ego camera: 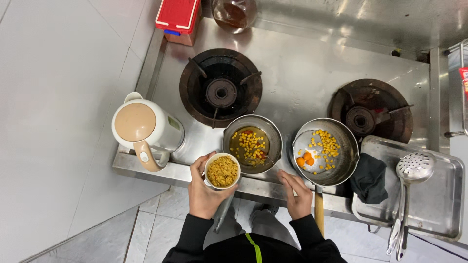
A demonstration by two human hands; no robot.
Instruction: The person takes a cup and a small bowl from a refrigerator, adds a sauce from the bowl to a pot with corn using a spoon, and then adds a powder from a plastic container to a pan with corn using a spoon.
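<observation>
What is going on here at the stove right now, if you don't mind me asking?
A person stands at a steel stove counter. The left hand holds a small white cup of yellow noodles. The right hand holds a thin utensil reaching into a metal bowl of corn kernels in liquid. Beside it, a pan holds corn and egg yolks. Both burners are bare; a kettle sits at the left.

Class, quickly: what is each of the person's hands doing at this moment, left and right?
Left hand: closed around a small white cup of yellow-brown food.
Right hand: closed on a thin utensil reaching into the steel bowl of corn kernels.
</observation>
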